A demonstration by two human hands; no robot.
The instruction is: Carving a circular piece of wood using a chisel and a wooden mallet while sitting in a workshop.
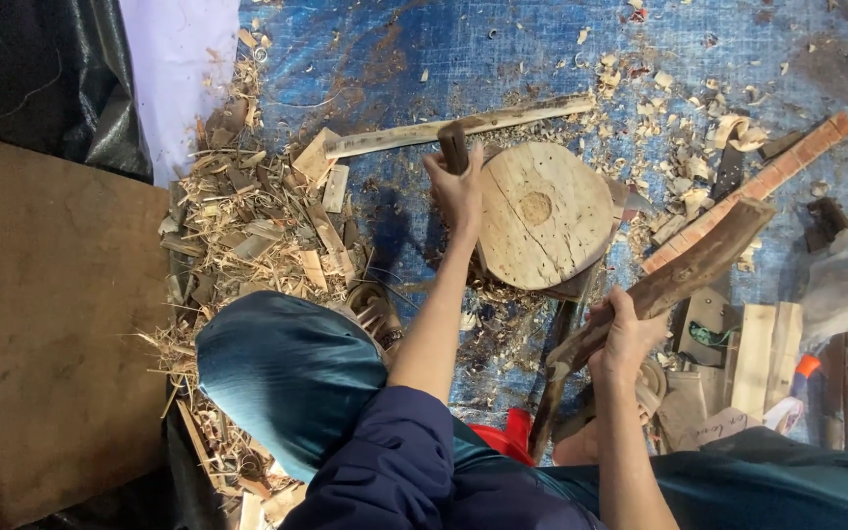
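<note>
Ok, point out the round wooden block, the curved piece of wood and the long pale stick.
round wooden block (542,221): head view, flat top face.
curved piece of wood (684,270): head view, bark-covered middle.
long pale stick (503,120): head view, mid-length.

Only one view is given, taken from a camera worn on the head and aimed steeply down past the knees (287,378) onto a blue tarp (365,59) on the floor. The ground is seen from close range, at seated height. The tarp's far part lies along the top edge.
</note>
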